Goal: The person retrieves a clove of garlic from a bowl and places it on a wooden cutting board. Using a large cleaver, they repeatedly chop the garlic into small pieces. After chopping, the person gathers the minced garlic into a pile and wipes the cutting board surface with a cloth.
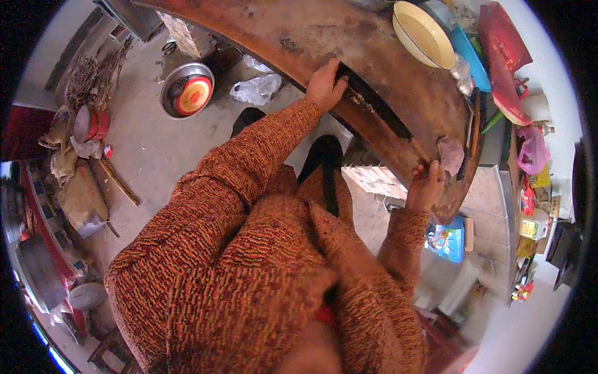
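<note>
A long, dark, flat blade with a brown wooden handle (421, 149), like a large kitchen knife (380, 103), lies across the brown wooden tabletop (386, 56). My left hand (326, 86) is closed round the blade's far end, near the table's edge. At the handle end, my right hand (427, 185) has its fingers curled round the wood. Pale crumbs show along the blade's near side. A crumpled greyish-pink cloth (450, 156) rests on the table just beyond my right hand.
A cream enamel basin (423, 34) and a blue tray (471, 59) stand at the table's far right. Below on the floor are a metal basin (207, 107) and a clear plastic bag (256, 89). A blue printed package (446, 240) sits beneath the table's right end.
</note>
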### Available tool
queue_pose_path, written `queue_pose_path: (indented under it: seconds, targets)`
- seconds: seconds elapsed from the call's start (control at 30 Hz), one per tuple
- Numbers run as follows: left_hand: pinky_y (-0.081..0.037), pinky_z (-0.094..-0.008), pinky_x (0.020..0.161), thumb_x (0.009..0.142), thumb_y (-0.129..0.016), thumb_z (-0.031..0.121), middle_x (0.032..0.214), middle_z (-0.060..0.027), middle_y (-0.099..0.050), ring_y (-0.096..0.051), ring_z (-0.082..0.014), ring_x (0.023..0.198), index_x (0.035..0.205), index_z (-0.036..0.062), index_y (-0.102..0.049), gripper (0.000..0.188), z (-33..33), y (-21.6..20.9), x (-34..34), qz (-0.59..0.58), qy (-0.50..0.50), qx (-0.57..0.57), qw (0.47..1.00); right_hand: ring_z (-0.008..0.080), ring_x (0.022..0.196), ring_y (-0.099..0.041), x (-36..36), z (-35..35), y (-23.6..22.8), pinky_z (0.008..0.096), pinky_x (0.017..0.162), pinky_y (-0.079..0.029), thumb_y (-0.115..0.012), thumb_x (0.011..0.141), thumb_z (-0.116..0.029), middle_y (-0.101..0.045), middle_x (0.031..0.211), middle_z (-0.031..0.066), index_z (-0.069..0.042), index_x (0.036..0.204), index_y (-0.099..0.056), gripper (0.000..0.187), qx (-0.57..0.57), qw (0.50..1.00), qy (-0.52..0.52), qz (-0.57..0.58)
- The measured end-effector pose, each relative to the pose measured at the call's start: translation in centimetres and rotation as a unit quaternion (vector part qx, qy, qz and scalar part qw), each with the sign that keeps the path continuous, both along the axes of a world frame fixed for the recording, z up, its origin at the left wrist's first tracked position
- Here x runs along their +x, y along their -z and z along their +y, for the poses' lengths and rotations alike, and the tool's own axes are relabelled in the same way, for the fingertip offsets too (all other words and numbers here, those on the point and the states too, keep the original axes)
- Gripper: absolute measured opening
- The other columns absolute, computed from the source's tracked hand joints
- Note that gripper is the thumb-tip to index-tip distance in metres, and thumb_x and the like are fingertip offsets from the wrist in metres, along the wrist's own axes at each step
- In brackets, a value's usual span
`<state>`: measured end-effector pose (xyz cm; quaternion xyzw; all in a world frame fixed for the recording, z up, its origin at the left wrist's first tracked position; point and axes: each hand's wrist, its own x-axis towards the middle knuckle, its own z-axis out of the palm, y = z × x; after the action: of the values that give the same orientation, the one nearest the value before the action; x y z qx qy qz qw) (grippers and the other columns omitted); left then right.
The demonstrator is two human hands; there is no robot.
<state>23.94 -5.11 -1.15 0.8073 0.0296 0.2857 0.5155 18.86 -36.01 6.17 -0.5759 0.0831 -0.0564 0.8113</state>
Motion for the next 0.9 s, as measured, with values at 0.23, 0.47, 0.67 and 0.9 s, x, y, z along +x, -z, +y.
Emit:
queue_pose_path:
  seconds: [0.23, 0.47, 0.67, 0.9]
  targets:
    - [-0.043, -0.0483, 0.077, 0.082, -0.058, 0.015, 0.093, -0.0233, -0.058, -0.054, -0.0432, 0.089, 0.109, 0.0026, -0.043, 0.033, -0.4, -0.1, 0.2, -0.021, 0.009, 0.016, 1.000, 0.0173, 0.067, -0.057, 2.7, -1.5, 0.7, 0.0274, 0.053, -0.049, -0.063, 0.087, -0.017, -0.059, 0.089, 0.0097, -0.005, 0.108, -0.047, 0.029, 0.026, 0.999, -0.021, 0.007]
    - [-0.044, -0.0469, 0.078, 0.083, -0.058, 0.015, 0.096, -0.0234, -0.058, -0.054, -0.0426, 0.093, 0.112, 0.0031, -0.044, 0.035, -0.2, 0.7, 0.5, -0.013, -0.006, 0.002, 1.000, 0.0178, 0.068, -0.058, 2.3, 0.1, -1.7, 0.0283, 0.054, -0.049, -0.063, 0.087, -0.015, -0.060, 0.088, 0.0090, -0.006, 0.104, -0.051, 0.023, -0.025, 0.998, -0.030, -0.054]
    - [-0.044, -0.0477, 0.075, 0.082, -0.058, 0.013, 0.095, -0.0240, -0.058, -0.054, -0.0439, 0.091, 0.111, 0.0029, -0.044, 0.033, -0.4, 0.5, 0.8, -0.042, -0.018, 0.012, 0.999, 0.0167, 0.076, -0.058, 4.8, -1.9, 0.4, 0.0283, 0.065, -0.047, -0.059, 0.089, -0.016, -0.061, 0.092, 0.0079, -0.006, 0.105, -0.056, 0.019, -0.003, 1.000, -0.021, 0.012]
    - [-0.047, -0.0468, 0.073, 0.084, -0.059, 0.016, 0.093, -0.0208, -0.061, -0.057, -0.0424, 0.089, 0.107, 0.0057, -0.047, 0.028, -0.7, 0.1, 0.4, -0.013, -0.019, 0.008, 1.000, 0.0197, 0.073, -0.057, 3.1, -3.3, 3.4, 0.0297, 0.058, -0.048, -0.064, 0.086, -0.015, -0.059, 0.090, 0.0100, -0.008, 0.104, -0.047, 0.026, -0.060, 0.998, -0.005, -0.011]
